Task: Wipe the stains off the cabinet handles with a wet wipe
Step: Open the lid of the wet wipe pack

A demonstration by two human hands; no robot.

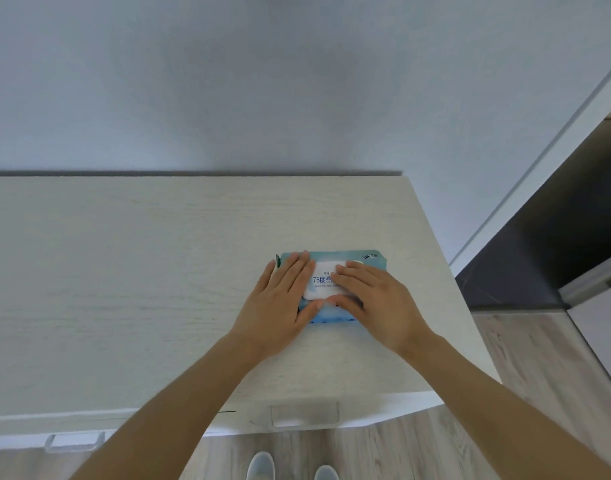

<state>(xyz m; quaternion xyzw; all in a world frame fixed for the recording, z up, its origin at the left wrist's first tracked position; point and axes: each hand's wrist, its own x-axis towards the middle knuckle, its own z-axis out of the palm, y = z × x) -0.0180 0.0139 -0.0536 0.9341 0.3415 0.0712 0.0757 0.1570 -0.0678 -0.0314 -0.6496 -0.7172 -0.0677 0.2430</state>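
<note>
Both arms reach forward, left hand (279, 299) and right hand (376, 299) flat, fingers straight.

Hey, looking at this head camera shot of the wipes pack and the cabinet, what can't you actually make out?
- Wet wipe pack: most of its label and flap sit under the left hand and right hand.
- Whether a wipe is out: hidden by the fingers.
- Cabinet handles: seen edge-on from above, too blurred for stains; the left one is partly behind the forearm.
- Cabinet front: out of view below the top.
</note>
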